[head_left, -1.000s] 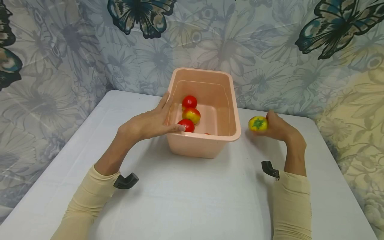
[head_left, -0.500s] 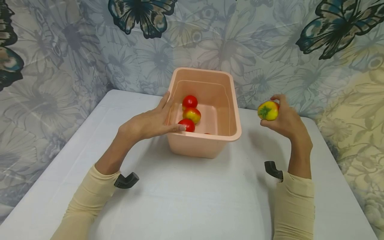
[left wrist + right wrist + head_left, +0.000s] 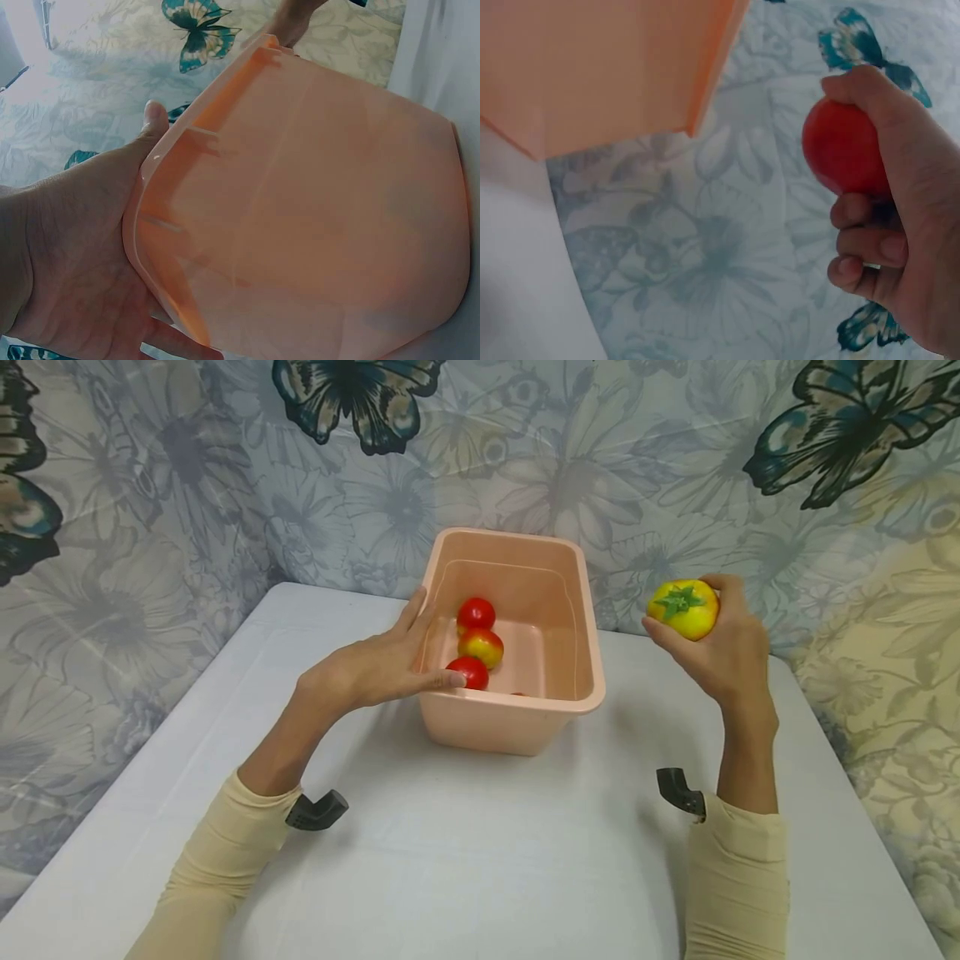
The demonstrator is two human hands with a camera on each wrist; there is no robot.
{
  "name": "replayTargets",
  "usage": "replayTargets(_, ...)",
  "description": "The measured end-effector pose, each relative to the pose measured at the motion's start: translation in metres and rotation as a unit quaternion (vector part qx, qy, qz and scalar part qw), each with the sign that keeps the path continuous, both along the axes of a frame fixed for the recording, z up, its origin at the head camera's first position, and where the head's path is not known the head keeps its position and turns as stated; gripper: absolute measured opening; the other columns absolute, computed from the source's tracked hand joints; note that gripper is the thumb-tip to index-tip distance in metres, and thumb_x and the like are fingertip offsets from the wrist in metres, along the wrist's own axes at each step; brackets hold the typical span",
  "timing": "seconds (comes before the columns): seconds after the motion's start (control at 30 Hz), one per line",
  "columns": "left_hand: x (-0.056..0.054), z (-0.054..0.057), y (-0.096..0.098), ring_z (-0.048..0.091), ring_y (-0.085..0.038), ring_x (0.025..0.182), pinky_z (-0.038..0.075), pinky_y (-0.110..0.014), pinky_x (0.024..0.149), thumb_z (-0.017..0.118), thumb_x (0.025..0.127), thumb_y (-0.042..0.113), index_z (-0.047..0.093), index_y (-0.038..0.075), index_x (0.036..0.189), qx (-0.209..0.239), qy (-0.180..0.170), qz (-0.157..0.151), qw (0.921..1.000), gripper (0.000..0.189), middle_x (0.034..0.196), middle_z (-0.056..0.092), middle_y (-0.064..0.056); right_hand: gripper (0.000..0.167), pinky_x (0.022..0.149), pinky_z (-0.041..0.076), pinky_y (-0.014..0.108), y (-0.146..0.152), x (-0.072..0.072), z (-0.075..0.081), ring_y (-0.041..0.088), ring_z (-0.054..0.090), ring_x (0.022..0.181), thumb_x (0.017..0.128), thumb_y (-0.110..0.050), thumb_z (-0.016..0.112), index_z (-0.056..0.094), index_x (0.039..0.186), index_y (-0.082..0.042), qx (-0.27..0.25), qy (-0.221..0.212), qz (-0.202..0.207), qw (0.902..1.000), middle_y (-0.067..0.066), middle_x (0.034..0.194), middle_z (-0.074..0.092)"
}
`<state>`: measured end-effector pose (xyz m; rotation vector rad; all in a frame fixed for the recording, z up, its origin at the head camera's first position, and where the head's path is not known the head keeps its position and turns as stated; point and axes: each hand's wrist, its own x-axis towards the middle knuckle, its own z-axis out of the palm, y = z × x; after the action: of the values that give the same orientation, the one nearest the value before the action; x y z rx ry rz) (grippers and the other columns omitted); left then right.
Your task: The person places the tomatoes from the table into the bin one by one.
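Note:
A peach plastic bin (image 3: 487, 727) stands tilted toward me at the back middle of the table. My left hand (image 3: 360, 672) rests on its left front corner, thumb laid over the front rim and the other fingers spread straight along the left rim. Inside the bin lie a red tomato (image 3: 476, 611), a red-and-yellow tomato (image 3: 483, 647) and another red tomato (image 3: 471, 672); a sliver of red shows behind the front rim. To the right, my right hand (image 3: 731, 647) holds up a tomato (image 3: 693, 620), yellow around its green stem top and red underneath in the right wrist view.
A white-covered table (image 3: 487, 843) carries the bin. Behind it hangs a floral cloth (image 3: 622, 510) with butterfly prints, close to the bin's back. Black wrist mounts (image 3: 318, 812) stick out from both sleeves.
My right hand has lifted the tomato from low over the table's right side, up and slightly right, turning its stem top toward the head camera. My left hand and the bin hold still.

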<state>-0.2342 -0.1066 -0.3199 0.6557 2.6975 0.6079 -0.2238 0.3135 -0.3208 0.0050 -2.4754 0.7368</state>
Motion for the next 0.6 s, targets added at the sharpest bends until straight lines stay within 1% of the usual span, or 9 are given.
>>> replayTargets(0.1, -0.001, -0.001, 0.000, 0.051, -0.037, 0.147, 0.062, -0.041, 0.087, 0.049, 0.084, 0.091, -0.020, 0.036, 0.164, 0.000, 0.003, -0.005, 1.0000, 0.119, 0.172, -0.028, 0.013, 0.077, 0.062, 0.034, 0.009, -0.010, 0.002, 0.004, 0.032, 0.057, 0.085, 0.087, -0.047, 0.076, 0.048, 0.145, -0.005, -0.003, -0.005, -0.003, 1.0000, 0.027, 0.114, 0.067)
replayTargets(0.17, -0.001, -0.001, -0.001, 0.050, -0.037, 0.148, 0.062, -0.042, 0.089, 0.049, 0.084, 0.091, -0.021, 0.036, 0.164, 0.002, 0.001, -0.004, 1.0000, 0.120, 0.172, -0.029, 0.014, 0.075, 0.062, 0.035, 0.009, -0.017, 0.003, 0.006, 0.030, 0.056, 0.086, 0.090, -0.048, 0.073, 0.046, 0.146, -0.006, -0.017, -0.013, 0.000, 0.9998, 0.026, 0.115, 0.067)
replayTargets(0.27, -0.002, -0.001, 0.000, 0.053, -0.037, 0.144, 0.062, -0.041, 0.087, 0.050, 0.083, 0.092, -0.021, 0.037, 0.163, 0.007, -0.001, 0.000, 1.0000, 0.120, 0.171, -0.029, 0.016, 0.068, 0.061, 0.037, 0.005, -0.026, 0.004, 0.008, 0.030, 0.056, 0.086, 0.095, -0.047, 0.066, 0.043, 0.147, -0.008, -0.040, -0.015, 0.011, 0.9990, 0.028, 0.117, 0.067)
replayTargets(0.33, -0.002, -0.001, 0.000, 0.056, -0.037, 0.142, 0.062, -0.040, 0.084, 0.050, 0.083, 0.092, -0.020, 0.038, 0.163, 0.008, -0.002, 0.003, 1.0000, 0.119, 0.171, -0.029, 0.018, 0.064, 0.061, 0.037, 0.003, -0.033, 0.004, 0.008, 0.033, 0.058, 0.084, 0.099, -0.045, 0.060, 0.041, 0.147, -0.007, -0.040, -0.008, 0.022, 0.9989, 0.029, 0.115, 0.066)
replayTargets(0.4, -0.002, -0.001, 0.001, 0.057, -0.037, 0.140, 0.062, -0.039, 0.083, 0.050, 0.083, 0.092, -0.020, 0.037, 0.163, 0.006, -0.002, 0.003, 1.0000, 0.120, 0.171, -0.029, 0.018, 0.063, 0.060, 0.036, 0.001, -0.040, 0.004, 0.006, 0.036, 0.059, 0.079, 0.101, -0.046, 0.054, 0.040, 0.146, -0.004, -0.030, 0.007, 0.039, 0.9988, 0.031, 0.108, 0.066)
replayTargets(0.5, -0.002, -0.001, 0.000, 0.056, -0.036, 0.141, 0.062, -0.039, 0.084, 0.050, 0.082, 0.092, -0.019, 0.033, 0.164, 0.007, -0.006, 0.006, 0.9999, 0.122, 0.171, -0.027, 0.017, 0.066, 0.057, 0.036, 0.002, -0.051, 0.002, 0.003, 0.040, 0.059, 0.069, 0.102, -0.051, 0.047, 0.041, 0.143, 0.001, -0.012, 0.028, 0.066, 0.9974, 0.030, 0.093, 0.064)
replayTargets(0.53, -0.002, 0.000, 0.001, 0.056, -0.036, 0.142, 0.062, -0.038, 0.084, 0.050, 0.082, 0.092, -0.019, 0.033, 0.164, 0.006, -0.008, 0.006, 0.9999, 0.123, 0.171, -0.028, 0.017, 0.068, 0.055, 0.036, 0.004, -0.055, 0.002, 0.001, 0.041, 0.058, 0.066, 0.102, -0.054, 0.044, 0.042, 0.141, 0.002, -0.008, 0.035, 0.074, 0.9967, 0.030, 0.088, 0.063)
replayTargets(0.6, -0.001, 0.000, 0.001, 0.054, -0.036, 0.143, 0.062, -0.037, 0.083, 0.050, 0.082, 0.092, -0.021, 0.033, 0.164, 0.006, -0.010, 0.005, 0.9999, 0.123, 0.172, -0.028, 0.016, 0.072, 0.054, 0.040, 0.014, -0.062, 0.000, -0.002, 0.043, 0.057, 0.061, 0.103, -0.058, 0.040, 0.044, 0.139, 0.005, 0.001, 0.048, 0.086, 0.9951, 0.030, 0.081, 0.062)
